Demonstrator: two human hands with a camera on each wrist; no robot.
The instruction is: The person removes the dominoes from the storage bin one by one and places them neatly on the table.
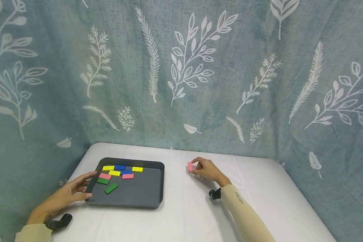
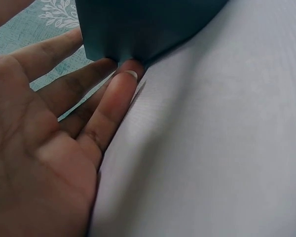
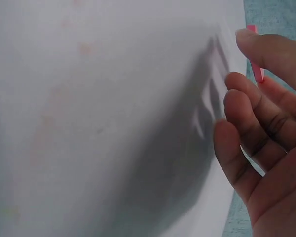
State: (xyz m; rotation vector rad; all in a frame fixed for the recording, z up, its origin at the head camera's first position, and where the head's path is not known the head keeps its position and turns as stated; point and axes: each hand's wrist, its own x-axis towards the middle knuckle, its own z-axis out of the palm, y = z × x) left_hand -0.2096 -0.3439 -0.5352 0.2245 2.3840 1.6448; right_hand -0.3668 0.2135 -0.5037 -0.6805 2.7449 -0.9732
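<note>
My right hand [image 1: 208, 169] pinches a pink block [image 1: 190, 166] between thumb and finger, held on end over the white cloth. The same pink block [image 3: 259, 73] shows past the thumb in the right wrist view; its other fingers curl loosely. My left hand [image 1: 68, 193] rests against the left side of a dark grey tray [image 1: 148, 204], fingers extended along its wall. In the left wrist view the fingertips [image 2: 123, 89] touch the tray's lower edge. Inside the tray lie yellow, blue, pink and green blocks, among them a green block [image 1: 111, 188] set apart from the cluster.
A white cloth [image 1: 175, 218] covers the table, with creases on the right side. Teal curtains [image 1: 133, 67] with white leaf prints hang behind and on both sides. Black wrist devices sit on both arms.
</note>
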